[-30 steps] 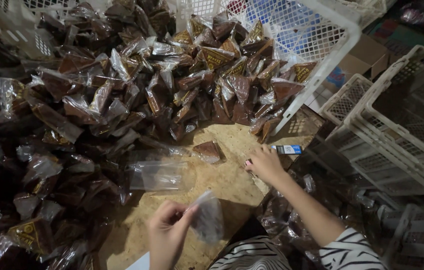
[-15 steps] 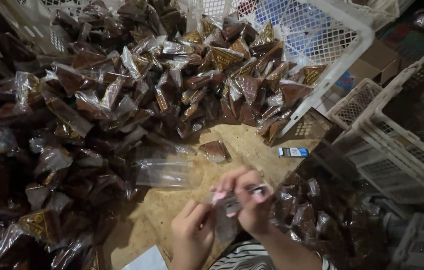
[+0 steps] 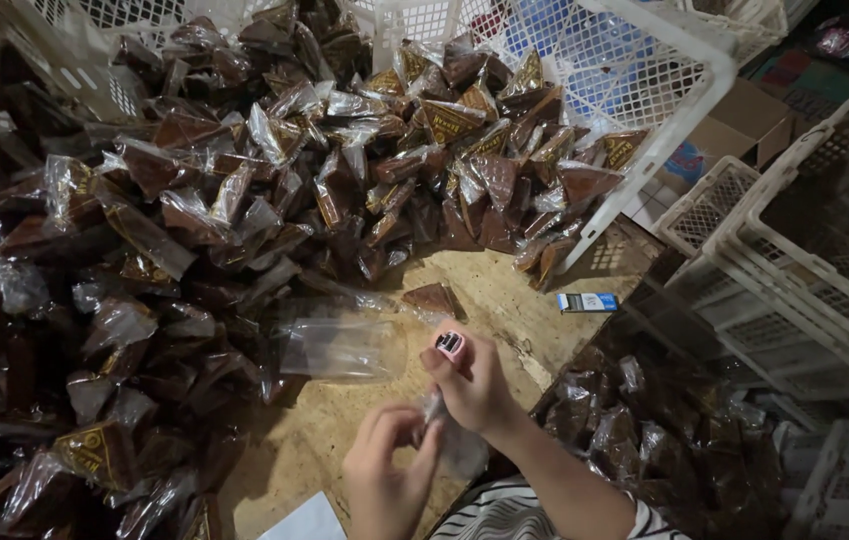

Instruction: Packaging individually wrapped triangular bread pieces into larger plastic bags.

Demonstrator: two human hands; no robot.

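A large heap of brown wrapped packets (image 3: pixel 194 230) is seen across the left and upper centre of the frame, each packet sealed in clear film, some with gold printed labels. The heap is spread over a wooden board (image 3: pixel 504 300), a bare patch of which is visible in the lower centre. An empty clear plastic bag (image 3: pixel 339 345) is laid flat on that board at centre, just beside the heap's edge, and a single brown packet (image 3: pixel 434 298) is found lying apart from the heap slightly above and to the right of it. In the lower centre the left hand (image 3: pixel 384 480) is held with fingers curled and closed on the lower part of a small clear wrapper (image 3: pixel 454 440). Immediately to the right, the right hand (image 3: pixel 474 385) is pinched on the top of the same wrapper, and a small dark object (image 3: pixel 449 343) is gripped between its thumb and forefinger; what kind of object it is cannot be told. A white slip of paper (image 3: pixel 309 520) is noted at the bottom edge. A white lattice crate (image 3: pixel 684 90) is tipped over the heap at upper right, a small blue and white box (image 3: pixel 587 301) is set on the board right of centre, and further white crates (image 3: pixel 804 250) are stacked at the right edge above more brown packets (image 3: pixel 644 420).
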